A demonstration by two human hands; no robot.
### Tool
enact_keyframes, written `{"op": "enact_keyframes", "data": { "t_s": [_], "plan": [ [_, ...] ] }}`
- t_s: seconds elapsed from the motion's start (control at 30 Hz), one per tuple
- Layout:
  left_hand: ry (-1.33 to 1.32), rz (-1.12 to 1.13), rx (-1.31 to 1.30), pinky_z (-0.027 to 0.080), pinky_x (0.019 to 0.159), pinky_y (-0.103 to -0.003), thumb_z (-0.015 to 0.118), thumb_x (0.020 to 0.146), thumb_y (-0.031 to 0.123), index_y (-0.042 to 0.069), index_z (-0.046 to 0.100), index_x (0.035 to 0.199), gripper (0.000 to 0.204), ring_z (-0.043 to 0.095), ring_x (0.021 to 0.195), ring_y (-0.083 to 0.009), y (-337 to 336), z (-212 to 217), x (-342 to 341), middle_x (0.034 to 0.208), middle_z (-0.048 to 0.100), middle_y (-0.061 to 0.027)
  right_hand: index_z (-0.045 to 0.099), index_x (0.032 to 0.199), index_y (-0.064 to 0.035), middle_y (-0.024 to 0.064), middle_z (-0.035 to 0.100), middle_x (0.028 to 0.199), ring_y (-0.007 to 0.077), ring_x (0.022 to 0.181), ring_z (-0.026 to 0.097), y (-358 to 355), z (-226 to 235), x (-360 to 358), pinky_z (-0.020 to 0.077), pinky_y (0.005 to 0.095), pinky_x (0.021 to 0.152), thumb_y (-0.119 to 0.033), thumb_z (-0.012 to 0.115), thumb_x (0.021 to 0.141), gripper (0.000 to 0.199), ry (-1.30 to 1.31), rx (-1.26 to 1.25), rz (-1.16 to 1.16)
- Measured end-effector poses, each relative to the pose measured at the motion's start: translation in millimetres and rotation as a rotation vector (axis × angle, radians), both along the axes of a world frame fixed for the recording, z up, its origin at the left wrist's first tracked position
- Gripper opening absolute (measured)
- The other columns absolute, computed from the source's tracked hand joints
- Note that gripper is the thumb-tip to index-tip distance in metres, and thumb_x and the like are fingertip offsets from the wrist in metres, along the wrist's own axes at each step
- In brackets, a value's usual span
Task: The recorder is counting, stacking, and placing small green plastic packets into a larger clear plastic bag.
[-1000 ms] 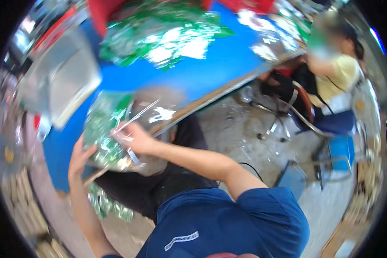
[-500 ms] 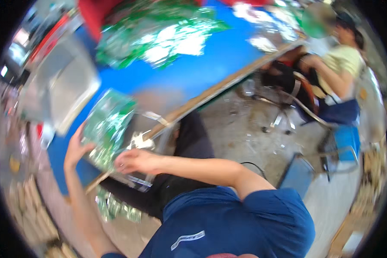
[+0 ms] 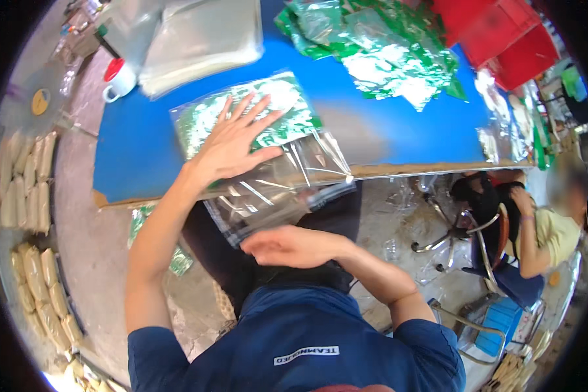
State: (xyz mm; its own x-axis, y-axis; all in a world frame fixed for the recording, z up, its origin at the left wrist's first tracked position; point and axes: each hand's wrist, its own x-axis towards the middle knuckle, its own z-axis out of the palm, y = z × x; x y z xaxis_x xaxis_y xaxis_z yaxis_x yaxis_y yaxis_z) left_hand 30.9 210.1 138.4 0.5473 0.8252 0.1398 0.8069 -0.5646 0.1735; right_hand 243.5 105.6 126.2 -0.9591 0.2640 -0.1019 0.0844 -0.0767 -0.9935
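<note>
My left hand (image 3: 236,142) lies flat with spread fingers on a clear plastic bag (image 3: 268,196) that has a green-and-silver film packet (image 3: 282,104) in its far part. The bag's transparent near part hangs over the table edge above my lap. Just beneath its near end is my right hand (image 3: 291,247), slightly blurred, its fingers stretched to the left and nothing visible in them. Whether those fingertips touch the bag's edge is hard to make out. Past the packet, a stack of clear bags (image 3: 202,42) rests on the blue table (image 3: 137,147).
A heap of green and silver film packets (image 3: 398,59) lies at the far middle, beside red bins (image 3: 503,39). A white mug with a red rim (image 3: 119,80) stands at the left. At the right a seated person (image 3: 549,235) is near a wheeled chair (image 3: 454,232).
My view has swung left, so the table looks level. My left hand went from gripping the bag's side to pressing flat on top. The bag now lies across the table edge.
</note>
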Motion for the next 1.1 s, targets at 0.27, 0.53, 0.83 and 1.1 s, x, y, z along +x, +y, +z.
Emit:
{"op": "enact_keyframes", "data": {
  "t_s": [0.27,0.53,0.83,1.1],
  "plan": [
    [0.134,0.133,0.048,0.007,0.121,-0.055,0.058,0.088,0.059,0.017,0.033,0.154,0.082,0.015,0.149,-0.0404,26.0,-0.4,-8.2,0.162,0.018,-0.0178,0.055,0.132,-0.0005,0.0122,0.068,0.117,0.0217,0.106,0.065,186.8,23.7,102.9,0.0519,0.0363,0.091,-0.029,0.065,0.096,0.047,-0.082,0.619,-0.97],
    [0.175,0.165,-0.035,0.006,0.119,-0.06,0.06,0.084,0.063,0.018,0.032,0.154,0.088,0.014,0.149,-0.0409,-32.9,4.8,-6.0,0.163,0.016,-0.0176,0.031,0.153,-0.0268,0.0261,0.026,0.155,0.0496,0.143,0.021,374.6,3.5,120.6,0.0218,0.0711,0.109,-0.077,0.065,0.072,0.101,-0.661,1.266,-1.141],
    [0.155,0.151,-0.065,0.008,0.118,-0.062,0.063,0.083,0.062,0.016,0.037,0.152,0.086,0.016,0.148,-0.0413,-42.0,14.1,-30.4,0.161,0.022,-0.0169,0.015,0.156,-0.012,0.0206,0.043,0.147,0.0422,0.137,0.037,448.5,34.5,48.8,0.0256,0.0642,0.111,-0.056,0.084,0.062,0.124,-0.399,1.408,-0.83],
    [0.126,0.178,-0.038,0.01,0.118,-0.061,0.066,0.082,0.06,0.017,0.042,0.149,0.082,0.02,0.148,-0.0399,-30.6,15.2,-38.4,0.159,0.027,-0.0162,0.07,0.1,-0.0044,0.0127,0.072,0.092,0.0288,0.087,0.069,430.9,82.5,26.4,0.0539,0.039,0.08,-0.031,0.075,0.083,0.033,-0.446,1.5,-0.447]
  ]
}}
